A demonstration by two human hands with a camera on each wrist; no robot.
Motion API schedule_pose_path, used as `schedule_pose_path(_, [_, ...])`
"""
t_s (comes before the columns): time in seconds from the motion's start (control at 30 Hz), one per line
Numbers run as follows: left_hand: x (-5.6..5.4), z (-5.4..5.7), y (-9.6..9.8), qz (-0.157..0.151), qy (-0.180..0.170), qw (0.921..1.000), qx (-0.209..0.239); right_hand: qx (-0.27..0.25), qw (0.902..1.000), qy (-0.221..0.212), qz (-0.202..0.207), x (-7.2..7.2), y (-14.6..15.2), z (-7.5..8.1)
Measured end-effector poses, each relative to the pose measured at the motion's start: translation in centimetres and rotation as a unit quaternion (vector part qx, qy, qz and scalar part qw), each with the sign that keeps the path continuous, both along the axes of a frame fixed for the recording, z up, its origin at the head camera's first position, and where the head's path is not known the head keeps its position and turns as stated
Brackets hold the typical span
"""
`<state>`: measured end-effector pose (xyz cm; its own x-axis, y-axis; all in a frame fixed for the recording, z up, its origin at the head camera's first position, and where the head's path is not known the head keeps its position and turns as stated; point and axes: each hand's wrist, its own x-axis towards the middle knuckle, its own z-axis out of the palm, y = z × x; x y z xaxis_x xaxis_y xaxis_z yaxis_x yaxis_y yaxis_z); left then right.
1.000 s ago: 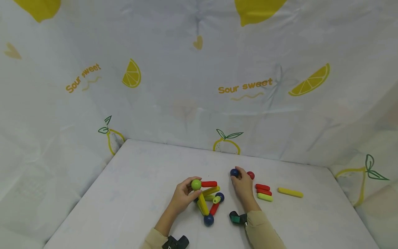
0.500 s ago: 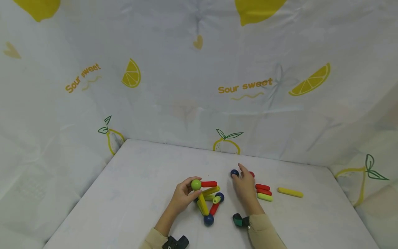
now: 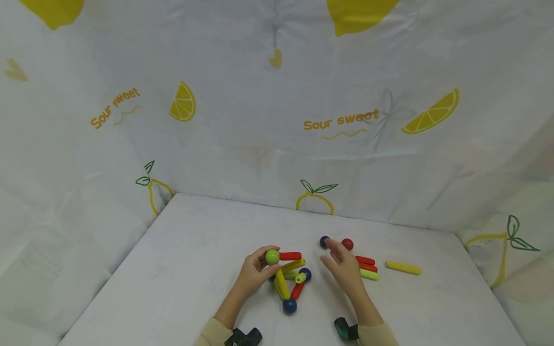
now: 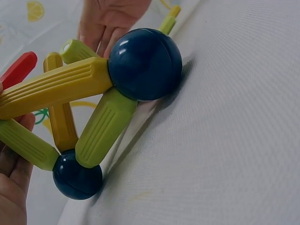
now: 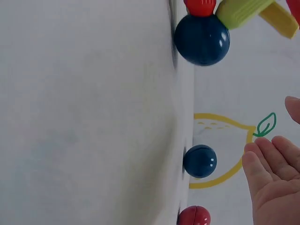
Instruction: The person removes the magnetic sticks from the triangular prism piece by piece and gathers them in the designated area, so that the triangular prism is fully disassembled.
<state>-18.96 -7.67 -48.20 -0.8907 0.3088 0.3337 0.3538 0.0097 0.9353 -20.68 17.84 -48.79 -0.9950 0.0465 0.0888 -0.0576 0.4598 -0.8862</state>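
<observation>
White cloth (image 3: 242, 115) printed with lemons hangs behind your white counter (image 3: 207, 235). Near the counter's middle stands a framework (image 3: 283, 284) of balls and sticks: one light-green ball (image 3: 272, 257) at its top, three blue balls lower down (one mostly hidden by your left hand (image 3: 252, 274) in the head view), two yellow sticks, two red sticks and at least three light-green sticks.

Your left fingers and thumb grasp it at the top, around the light-green ball. From that ball, a red stick (image 3: 290, 256) points right, its long axis nearly level, and a yellow stick (image 4: 56, 86) slants down to the nearest blue ball (image 3: 289, 306).

Your right hand (image 3: 346, 271) has its fingers released and slightly bent, holding nothing; a fingertip overlaps the loose blue ball (image 3: 324, 241) in the head view, yet the right wrist view shows them apart. One loose red ball (image 3: 347, 244) sits just beside that blue one.

Further right, two loose red sticks (image 3: 367, 264) and one loose light-green stick (image 3: 369, 275) lie side by side, roughly parallel. One loose yellow stick (image 3: 403, 267) lies past them, its long axis left to right, the right end slightly nearer you.
</observation>
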Motion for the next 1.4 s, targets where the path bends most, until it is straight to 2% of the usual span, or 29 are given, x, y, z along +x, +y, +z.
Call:
schedule_pose_path(0.37, [0.0,0.0,0.0,0.0,-0.004,1.0,0.004,-0.092,0.9944,-0.028,0.044,3.8,-2.5,-0.2])
schedule_pose_path(0.6, [0.0,0.2,0.0,0.002,-0.011,0.9999,-0.002,-0.077,0.9955,-0.02,0.051,5.1,-3.8,0.2])
schedule_pose_path(0.77, [0.0,0.1,0.0,0.001,-0.01,0.9999,-0.001,-0.057,0.9973,-0.013,0.043,5.4,-4.4,0.1])
schedule_pose_path(0.87, [0.0,0.0,-0.1,0.0,-0.009,1.0,0.002,-0.046,0.9977,0.01,0.049,5.5,-4.7,0.0])
schedule_pose_path(0.97, [0.0,0.0,-0.1,0.0,-0.005,1.0,0.003,-0.017,0.9972,0.042,0.06,5.5,-5.2,-0.2])
schedule_pose_path(1.07, [0.0,0.0,-0.1,0.0,0.0,1.0,0.001,0.044,0.9929,0.086,0.068,5.5,-5.5,-0.3])
schedule_pose_path(1.2, [0.0,0.0,-0.1,0.0,0.001,1.0,0.001,0.124,0.9801,0.141,0.066,5.6,-5.8,-0.5])
schedule_pose_path(1.4, [0.1,0.1,0.0,0.003,-0.002,1.0,-0.001,0.207,0.9556,0.204,0.046,5.6,-5.9,-0.4])
